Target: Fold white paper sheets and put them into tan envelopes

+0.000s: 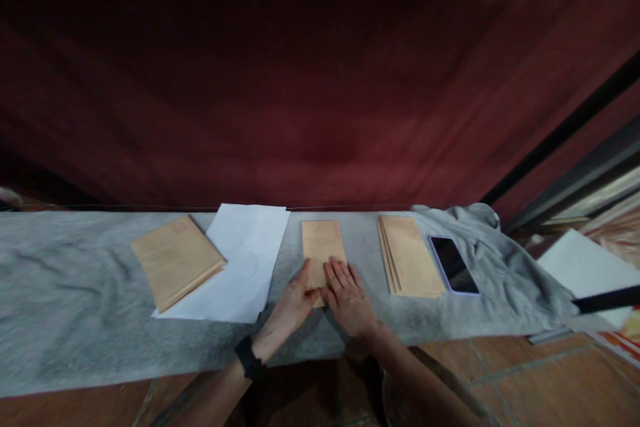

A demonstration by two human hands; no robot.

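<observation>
A brown paper envelope (320, 240) lies on the grey cloth in front of me, its long side pointing away. My left hand (293, 303), with a black band at the wrist, has thumb and forefinger on the envelope's near left edge; its other fingers are mostly hidden. My right hand (350, 303) rests flat on the near right part of the envelope, fingers stretched out. Between the hands, the envelope's near end shows only partly. To the right is a stack of brown envelopes (413, 257); to the left, another envelope pile (175, 260) partly overlaps white paper sheets (245, 260).
A phone (454, 265) with a pale purple edge lies beside the right stack. The grey cloth (60, 300) is bunched at its right end. A dark red curtain (320, 113) hangs behind. Dark bars and a white board (590, 267) stand at right, above a tiled floor (550, 373).
</observation>
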